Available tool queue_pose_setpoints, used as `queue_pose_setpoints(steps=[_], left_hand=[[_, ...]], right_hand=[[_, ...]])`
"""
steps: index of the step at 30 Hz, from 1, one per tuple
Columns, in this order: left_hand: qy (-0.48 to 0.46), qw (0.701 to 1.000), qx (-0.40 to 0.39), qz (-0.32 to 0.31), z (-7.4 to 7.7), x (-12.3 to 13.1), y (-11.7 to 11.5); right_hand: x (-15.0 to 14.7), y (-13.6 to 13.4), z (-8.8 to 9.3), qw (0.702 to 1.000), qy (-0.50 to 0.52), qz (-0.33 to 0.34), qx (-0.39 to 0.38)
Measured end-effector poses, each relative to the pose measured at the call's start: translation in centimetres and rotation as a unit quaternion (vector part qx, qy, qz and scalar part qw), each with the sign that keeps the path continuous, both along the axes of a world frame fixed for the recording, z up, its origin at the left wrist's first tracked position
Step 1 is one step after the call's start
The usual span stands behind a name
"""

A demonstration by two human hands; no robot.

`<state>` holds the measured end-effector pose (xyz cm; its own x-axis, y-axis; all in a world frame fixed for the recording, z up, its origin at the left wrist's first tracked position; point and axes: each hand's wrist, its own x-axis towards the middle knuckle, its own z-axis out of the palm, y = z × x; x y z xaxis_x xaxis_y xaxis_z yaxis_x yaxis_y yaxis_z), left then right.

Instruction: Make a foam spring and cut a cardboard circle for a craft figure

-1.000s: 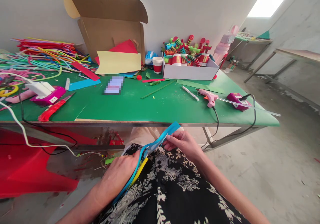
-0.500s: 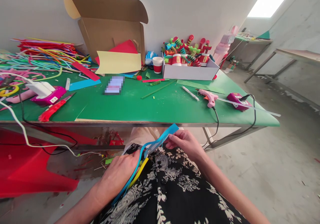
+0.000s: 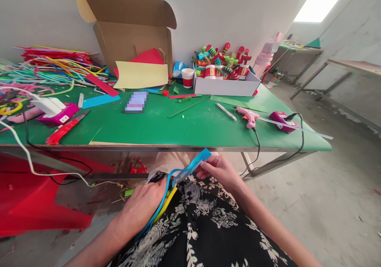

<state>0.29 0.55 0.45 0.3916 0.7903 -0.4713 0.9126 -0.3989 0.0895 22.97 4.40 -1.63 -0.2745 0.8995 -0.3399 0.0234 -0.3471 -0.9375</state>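
My left hand is closed around a pair of scissors with yellow and blue handles, held over my lap below the table's front edge. The blades meet a light blue paper strip. My right hand pinches that strip between thumb and fingers, its end sticking up toward the table edge. A thinner blue strip curls down along my left hand over the flowered black cloth on my lap.
The green table carries a pink glue gun with a cable, a pen, a red utility knife, an open cardboard box, a white box of craft pieces, a paper cup and piled coloured strips. A red chair stands left.
The blue strip's free end has sunk slightly and sits a little to the left. Both hands stay in nearly the same place.
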Motion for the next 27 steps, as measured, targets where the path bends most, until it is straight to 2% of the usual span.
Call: queue_pose_setpoints(steps=[9,27], left_hand=[[0.003,1.0,-0.004,-0.003,0.15,0.15,-0.01],[0.002,1.0,0.013,-0.004,-0.74,-0.21,-0.14]], right_hand=[[0.01,-0.04,0.04,1.0,-0.001,0.004,-0.001],[-0.01,0.0,0.2,1.0,-0.001,0.001,-0.006]])
